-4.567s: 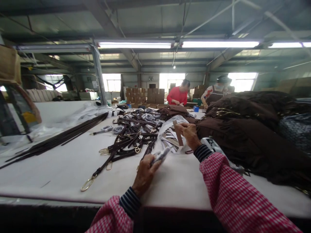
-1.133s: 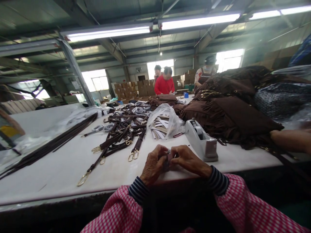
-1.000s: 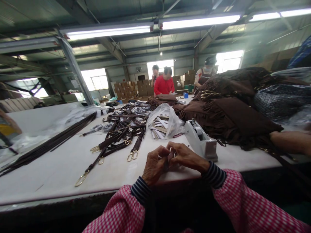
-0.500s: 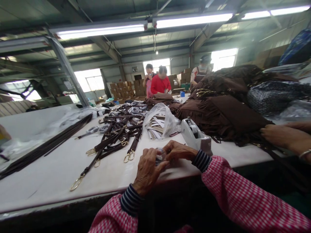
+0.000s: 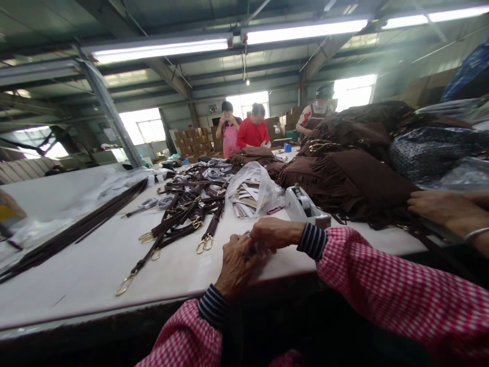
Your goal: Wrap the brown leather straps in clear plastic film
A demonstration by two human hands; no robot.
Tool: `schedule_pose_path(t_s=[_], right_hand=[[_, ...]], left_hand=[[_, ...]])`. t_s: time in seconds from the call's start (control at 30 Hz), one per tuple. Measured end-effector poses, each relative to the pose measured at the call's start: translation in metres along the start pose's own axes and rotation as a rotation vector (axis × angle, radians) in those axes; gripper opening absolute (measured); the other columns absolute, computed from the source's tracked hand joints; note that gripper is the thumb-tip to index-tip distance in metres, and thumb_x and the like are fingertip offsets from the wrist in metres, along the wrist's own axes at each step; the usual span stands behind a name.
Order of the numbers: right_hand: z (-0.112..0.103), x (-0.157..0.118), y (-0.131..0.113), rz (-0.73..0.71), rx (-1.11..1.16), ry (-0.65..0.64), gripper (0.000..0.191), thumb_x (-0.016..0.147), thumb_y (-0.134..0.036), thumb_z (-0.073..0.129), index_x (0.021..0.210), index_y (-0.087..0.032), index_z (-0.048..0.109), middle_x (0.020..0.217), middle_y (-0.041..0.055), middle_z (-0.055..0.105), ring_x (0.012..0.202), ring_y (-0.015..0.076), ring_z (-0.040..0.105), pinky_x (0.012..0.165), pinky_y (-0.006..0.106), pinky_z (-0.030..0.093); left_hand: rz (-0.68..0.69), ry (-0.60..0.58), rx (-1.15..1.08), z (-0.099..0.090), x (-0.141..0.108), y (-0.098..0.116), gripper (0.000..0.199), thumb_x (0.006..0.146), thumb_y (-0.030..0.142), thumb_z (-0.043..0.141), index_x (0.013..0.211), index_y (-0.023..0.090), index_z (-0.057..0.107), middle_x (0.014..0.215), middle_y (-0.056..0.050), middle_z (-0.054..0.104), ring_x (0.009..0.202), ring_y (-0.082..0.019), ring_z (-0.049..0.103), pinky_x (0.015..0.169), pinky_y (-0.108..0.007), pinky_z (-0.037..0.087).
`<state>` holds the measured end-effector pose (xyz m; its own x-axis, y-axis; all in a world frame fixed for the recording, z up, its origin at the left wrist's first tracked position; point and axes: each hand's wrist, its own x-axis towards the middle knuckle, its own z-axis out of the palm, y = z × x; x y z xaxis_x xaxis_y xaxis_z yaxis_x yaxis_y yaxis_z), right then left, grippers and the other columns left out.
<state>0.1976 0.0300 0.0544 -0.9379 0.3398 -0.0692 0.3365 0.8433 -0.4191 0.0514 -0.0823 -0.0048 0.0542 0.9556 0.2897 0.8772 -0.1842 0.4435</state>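
Near the front edge of the white table [image 5: 95,270], my left hand [image 5: 237,262] is closed around a small coiled strap in clear plastic [image 5: 255,248]. From the right, my right hand [image 5: 273,233] pinches the same bundle, its fingers partly over it. Both hands hide most of the bundle. Just beyond them stands a white tape dispenser [image 5: 300,204]. A clear bag of pale strips [image 5: 248,196] lies behind my hands. Brown straps with gold clasps [image 5: 183,219] are spread to the left.
Long dark straps [image 5: 84,221] run along the table's left. Brown fringed bags [image 5: 355,178] are piled at the right, where another person's hands [image 5: 446,209] touch them. A person in red [image 5: 252,131] and others stand at the far end.
My right hand has shifted slightly left and turned over the bundle, now covering more of it. At the far end, a person in pink stands further left and more upright.
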Motion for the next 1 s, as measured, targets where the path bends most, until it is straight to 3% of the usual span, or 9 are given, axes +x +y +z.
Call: schedule_pose_path(t_s=[0.1,0.27,0.4,0.57,0.7,0.83,1.0], right_hand=[[0.009,-0.005,-0.010,-0.055,-0.235,0.099,0.012,0.078,-0.004,0.064,0.074,-0.013,0.071,0.070,0.0099,0.071,0.062,0.0182,0.062,0.059,0.028,0.036],[0.034,-0.025,-0.007,-0.172,-0.437,0.201,0.022,0.094,-0.005,0.051,0.107,-0.013,0.067,0.094,0.0128,0.074,0.071,0.0181,0.061,0.060,0.029,0.033],[0.045,-0.035,0.001,-0.228,-0.558,0.294,0.017,0.096,-0.005,0.051,0.100,-0.015,0.065,0.095,0.0088,0.072,0.071,0.0170,0.061,0.057,0.029,0.032],[0.055,-0.045,0.002,-0.183,-0.525,0.306,0.017,0.093,-0.010,0.056,0.107,-0.015,0.063,0.101,0.0081,0.069,0.078,0.0193,0.062,0.065,0.030,0.041],[0.076,-0.060,0.000,-0.109,-0.433,0.419,0.024,0.095,-0.013,0.054,0.118,-0.015,0.061,0.111,0.0102,0.065,0.094,0.0218,0.062,0.079,0.032,0.049],[0.096,-0.069,-0.004,-0.021,-0.431,0.517,0.036,0.097,-0.014,0.053,0.133,-0.016,0.055,0.122,0.0134,0.062,0.108,0.0265,0.061,0.091,0.038,0.051],[0.101,-0.071,-0.010,0.023,-0.425,0.518,0.036,0.097,-0.013,0.052,0.133,-0.015,0.055,0.128,0.0156,0.062,0.115,0.0301,0.059,0.094,0.043,0.051]], left_hand=[[0.030,0.011,-0.033,0.001,0.000,-0.003,0.023,0.095,0.044,0.063,0.107,0.026,0.072,0.106,-0.005,0.071,0.105,-0.030,0.054,0.087,-0.043,0.037],[0.044,0.019,-0.017,0.003,-0.002,-0.006,0.025,0.097,0.045,0.061,0.100,0.023,0.072,0.106,-0.006,0.071,0.107,-0.031,0.055,0.088,-0.044,0.038],[0.048,0.017,0.012,0.003,-0.001,-0.005,0.024,0.096,0.044,0.062,0.094,0.022,0.070,0.106,-0.006,0.071,0.108,-0.031,0.055,0.088,-0.044,0.038],[0.032,0.005,-0.010,0.002,0.000,-0.005,0.017,0.095,0.038,0.063,0.093,0.023,0.070,0.105,-0.005,0.071,0.109,-0.030,0.055,0.091,-0.044,0.039],[0.058,-0.045,-0.097,-0.004,-0.001,-0.010,0.012,0.090,0.033,0.070,0.097,0.023,0.070,0.108,-0.005,0.071,0.111,-0.030,0.054,0.094,-0.045,0.038],[0.099,-0.102,-0.143,-0.014,0.001,-0.012,0.015,0.087,0.034,0.074,0.096,0.022,0.069,0.105,-0.005,0.070,0.107,-0.029,0.053,0.094,-0.043,0.039],[0.091,-0.178,-0.172,-0.022,0.006,-0.011,0.010,0.088,0.030,0.069,0.096,0.024,0.072,0.106,-0.004,0.070,0.106,-0.028,0.053,0.094,-0.042,0.040]])
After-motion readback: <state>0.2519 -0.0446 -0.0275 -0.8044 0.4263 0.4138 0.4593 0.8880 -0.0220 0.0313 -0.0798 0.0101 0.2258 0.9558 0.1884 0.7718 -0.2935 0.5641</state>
